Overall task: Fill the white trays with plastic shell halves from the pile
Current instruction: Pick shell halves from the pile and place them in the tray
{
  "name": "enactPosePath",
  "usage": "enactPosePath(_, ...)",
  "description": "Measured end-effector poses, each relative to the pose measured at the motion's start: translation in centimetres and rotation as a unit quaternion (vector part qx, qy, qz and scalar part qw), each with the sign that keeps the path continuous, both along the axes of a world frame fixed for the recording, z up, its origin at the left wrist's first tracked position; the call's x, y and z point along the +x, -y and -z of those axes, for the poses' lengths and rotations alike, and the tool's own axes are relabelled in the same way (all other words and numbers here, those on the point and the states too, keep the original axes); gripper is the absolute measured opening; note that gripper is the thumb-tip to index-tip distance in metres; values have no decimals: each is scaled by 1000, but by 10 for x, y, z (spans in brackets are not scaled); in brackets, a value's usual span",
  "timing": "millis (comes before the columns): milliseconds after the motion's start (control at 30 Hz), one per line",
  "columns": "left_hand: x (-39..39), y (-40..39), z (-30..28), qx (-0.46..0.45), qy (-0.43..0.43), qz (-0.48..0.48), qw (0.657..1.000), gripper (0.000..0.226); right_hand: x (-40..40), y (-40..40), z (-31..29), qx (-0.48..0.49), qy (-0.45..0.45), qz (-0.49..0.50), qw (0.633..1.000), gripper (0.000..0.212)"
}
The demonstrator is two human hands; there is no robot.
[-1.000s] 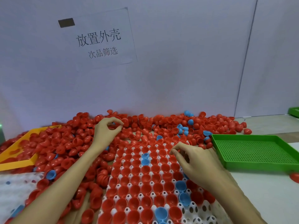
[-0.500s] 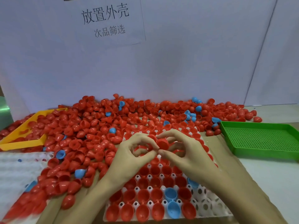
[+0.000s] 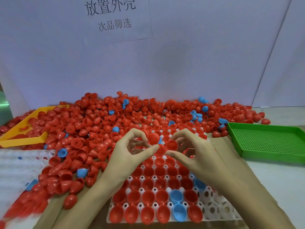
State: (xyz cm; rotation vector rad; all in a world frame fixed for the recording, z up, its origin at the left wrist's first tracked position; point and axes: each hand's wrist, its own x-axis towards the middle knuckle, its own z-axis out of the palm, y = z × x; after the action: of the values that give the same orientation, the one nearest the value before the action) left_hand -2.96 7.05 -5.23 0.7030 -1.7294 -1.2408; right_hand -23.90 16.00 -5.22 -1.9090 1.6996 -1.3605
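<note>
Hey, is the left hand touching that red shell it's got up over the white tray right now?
Touching. The head view shows the left hand pinching a red shell half between thumb and forefinger above the white tray, with no gap visible.

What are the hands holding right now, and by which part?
Both hands pinch red shell halves above the white tray. The left hand grips one red shell by its rim; the right hand pinches another shell at its edge.

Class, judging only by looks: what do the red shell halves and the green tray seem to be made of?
Red shell halves: seemingly thin moulded plastic, glossy, since bright highlights sit on their curves. Green tray: likely rigid plastic, duller sheen, with a perforated grid floor and a raised rim.
</note>
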Motion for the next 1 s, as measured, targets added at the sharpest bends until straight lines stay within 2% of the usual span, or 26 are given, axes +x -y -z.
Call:
enactPosePath(133, 2, 1, 3, -35, 23, -15, 999, 50, -2, 0, 1, -5, -4, -3, 1000, 32)
enactPosePath(300, 8, 17, 11, -108, 87, -114, 984, 43, -1, 0, 2, 4, 4, 2, 1000, 29)
enactPosePath(400, 24, 38, 14, -128, 167, -204, 956, 29, -1, 0, 2, 15, -8, 7, 1000, 26)
enactPosePath(467, 32, 44, 15, -159, 240, -254, 923, 32, 0, 0, 1, 20, -12, 10, 1000, 26)
enactPosePath(500, 33, 44, 14, -181, 246, -265, 915, 34, 1, 1, 1, 22, -7, 9, 1000, 27)
enactPosePath(600, 26, 33, 7, -228, 164, -201, 938, 27, 1, 1, 3, 29, 25, 1, 999, 27)
enactPosePath(667, 18, 18, 1, -214, 139, -76, 964, 30, 3, 0, 4, 27, 52, -1, 998, 28)
enactPosePath(733, 9, 2, 1, -211, 151, 13, 966, 41, 3, 1, 6, 21, 70, -2, 997, 28)
enactPosePath(867, -2, -13, 11, -230, 109, 7, 967, 36, 4, 3, 9, 22, 94, -22, 995, 22)
enactPosePath(1000, -3, -13, 11, -251, 100, 7, 963, 32, 2, 3, 10, 27, 72, -57, 995, 6)
